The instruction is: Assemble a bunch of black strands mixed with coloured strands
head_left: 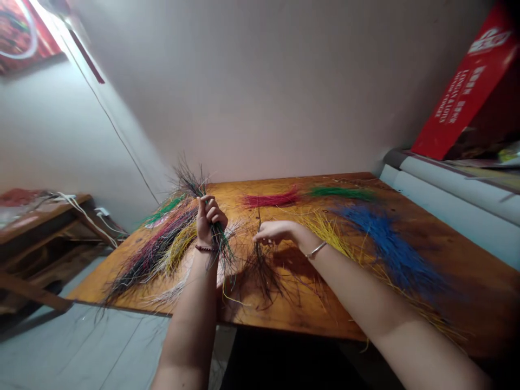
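My left hand [211, 216] is closed around a bundle of thin mixed strands [190, 181], dark with some green, fanning out above and below the fist. To its right, my right hand [274, 232] pinches a smaller tuft of dark brown strands [264, 271], whose lower ends spread over the wooden table [300, 314]. Left of my left hand lie heaps of purple-black strands [152, 249], yellow strands [181, 249] and green strands [166, 210]. Pale strands [174, 290] lie near the front edge, partly behind my left forearm.
Red strands [272, 199] and a green bunch [341, 192] lie toward the back. Yellow strands [325, 230] and a blue heap [390, 249] spread on the right. A red box [463, 86] stands at the right, and a low wooden bench [40, 216] with cables at the left.
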Available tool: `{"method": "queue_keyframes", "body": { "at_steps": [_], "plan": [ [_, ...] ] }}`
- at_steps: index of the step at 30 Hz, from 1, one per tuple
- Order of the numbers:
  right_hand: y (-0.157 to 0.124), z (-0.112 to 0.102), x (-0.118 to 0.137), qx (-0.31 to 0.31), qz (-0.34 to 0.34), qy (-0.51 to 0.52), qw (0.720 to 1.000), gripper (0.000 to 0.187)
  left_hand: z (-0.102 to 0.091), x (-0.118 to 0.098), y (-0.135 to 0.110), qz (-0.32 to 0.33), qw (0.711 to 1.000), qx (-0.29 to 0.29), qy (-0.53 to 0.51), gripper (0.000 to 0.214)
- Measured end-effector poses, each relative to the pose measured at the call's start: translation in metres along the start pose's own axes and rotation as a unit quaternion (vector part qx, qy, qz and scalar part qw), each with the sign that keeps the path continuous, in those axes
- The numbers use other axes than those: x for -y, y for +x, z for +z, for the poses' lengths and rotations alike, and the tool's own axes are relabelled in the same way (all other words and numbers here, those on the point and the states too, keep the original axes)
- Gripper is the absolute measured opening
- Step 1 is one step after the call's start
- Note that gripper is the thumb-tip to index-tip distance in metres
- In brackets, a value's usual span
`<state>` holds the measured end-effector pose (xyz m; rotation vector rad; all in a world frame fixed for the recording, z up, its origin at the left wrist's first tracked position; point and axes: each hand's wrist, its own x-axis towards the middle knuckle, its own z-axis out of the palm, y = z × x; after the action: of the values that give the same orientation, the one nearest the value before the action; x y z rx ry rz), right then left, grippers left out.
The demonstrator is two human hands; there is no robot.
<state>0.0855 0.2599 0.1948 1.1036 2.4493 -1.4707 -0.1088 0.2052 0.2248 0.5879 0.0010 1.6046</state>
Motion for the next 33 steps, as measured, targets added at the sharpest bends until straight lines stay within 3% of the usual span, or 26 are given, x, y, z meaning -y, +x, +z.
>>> {"method": "queue_keyframes", "body": {
  "at_steps": [4, 9, 13, 18, 23, 28, 33],
  "plan": [
    [0.019, 0.017, -0.01, -0.026, 0.047, -0.123, 0.991, 0.028, -0.002, -0.001, 0.001, -0.004, 1.0, -0.002, 0.007, 0.018],
    [0.017, 0.017, -0.011, -0.046, 0.058, -0.147, 0.986, 0.034, -0.004, 0.006, 0.003, -0.029, 1.0, -0.004, -0.006, 0.017],
    [0.007, 0.0, -0.01, -0.067, 0.016, -0.158, 0.985, 0.049, -0.006, 0.01, 0.003, -0.051, 0.999, -0.014, 0.004, 0.017],
    [-0.008, -0.017, -0.003, -0.175, -0.088, -0.021, 0.98, 0.052, -0.008, 0.017, 0.005, -0.097, 0.994, -0.034, 0.031, 0.021],
    [-0.019, -0.005, 0.02, -0.121, -0.209, 0.036, 0.97, 0.051, -0.008, 0.025, 0.006, -0.127, 0.989, -0.05, 0.058, 0.02],
    [-0.006, 0.011, 0.019, -0.093, -0.196, 0.017, 0.976, 0.044, -0.01, 0.028, 0.005, -0.131, 0.989, -0.044, 0.054, 0.018],
    [0.003, 0.009, 0.012, -0.08, -0.186, -0.029, 0.979, 0.035, -0.012, 0.027, 0.007, -0.124, 0.99, -0.035, 0.057, 0.019]
  ]
}}
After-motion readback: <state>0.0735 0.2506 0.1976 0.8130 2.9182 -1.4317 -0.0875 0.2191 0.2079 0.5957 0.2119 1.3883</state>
